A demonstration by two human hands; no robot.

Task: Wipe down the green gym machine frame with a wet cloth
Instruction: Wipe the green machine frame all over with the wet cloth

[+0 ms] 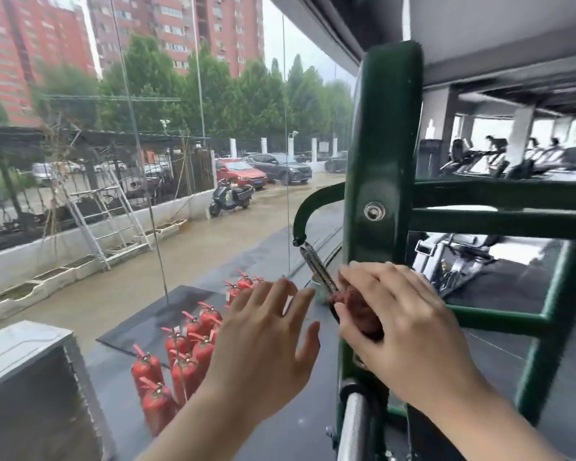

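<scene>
Both forearms reach in from the bottom edge, closest to the lens. Ahead of them stands the green frame (pixel 381 154), a tall upright post with crossbars running off to the right. It fills the right half of the view, and a silver bolt (pixel 374 211) sits at the joint.

On the post, the right hand (pixel 409 324) has its fingers curled over a bunched dark-red cloth (pixel 358 311) and presses it against the metal below the bolt. Left of the post, the left hand (pixel 263 347) hovers with fingers spread and holds nothing.

A curved green arm (pixel 308 207) ends in a striped strap (pixel 316 266) that hangs down right beside the cloth. I judge the cloth could snag on that strap or its clip and set it swinging. Much of the post above the hand looks out of easy reach, so patches may get missed.

The paint is glossy and smooth, which should wipe easily. A big glass wall (pixel 147 161) faces a wet street with parked cars and a scooter (pixel 231 196). Red fire extinguishers (pixel 183 347) cluster on the dark floor below. Treadmills (pixel 499 161) line the gym beyond the frame.
</scene>
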